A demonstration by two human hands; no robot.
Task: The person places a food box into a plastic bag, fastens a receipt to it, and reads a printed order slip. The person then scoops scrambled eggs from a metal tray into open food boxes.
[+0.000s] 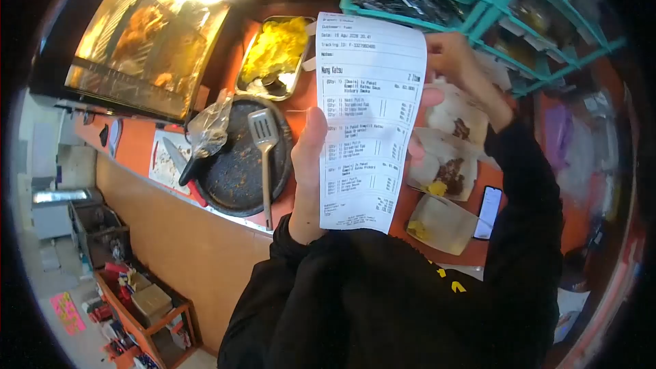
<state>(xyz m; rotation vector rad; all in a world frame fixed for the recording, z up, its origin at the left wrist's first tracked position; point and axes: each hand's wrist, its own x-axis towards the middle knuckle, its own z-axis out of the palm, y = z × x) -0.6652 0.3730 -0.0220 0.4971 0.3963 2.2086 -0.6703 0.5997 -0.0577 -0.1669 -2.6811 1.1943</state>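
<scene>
- Head view: your left hand (306, 184) grips the long printed receipt (365, 130) upright in front of your chest, above the counter (471, 253); its thumb lies by the left edge and its fingers run behind, with tips showing past the right edge.
- Your right hand (465, 61) is at the receipt's upper right edge, fingers bent; you can't tell from this angle whether they pinch the paper.
- Judging by its look, the receipt is light, thin and limp, easy to crease or tear. Hold it lightly by the side edges, so the print stays readable and the free ends don't fold over.
- Beside your right forearm are three open food boxes: the far one (456, 113) has white and dark brown food, the middle one (444, 164) has white, brown and some yellow, and the near one (443, 224) shows a yellow portion at one side.
- Beyond your left hand, a metal tray (296, 76) carries a heap of yellow food (279, 44) and a small dark container.
- Left of the receipt, a round dark pan (232, 181) bears a slotted turner (262, 130) and a clear plastic bag (210, 126).
</scene>
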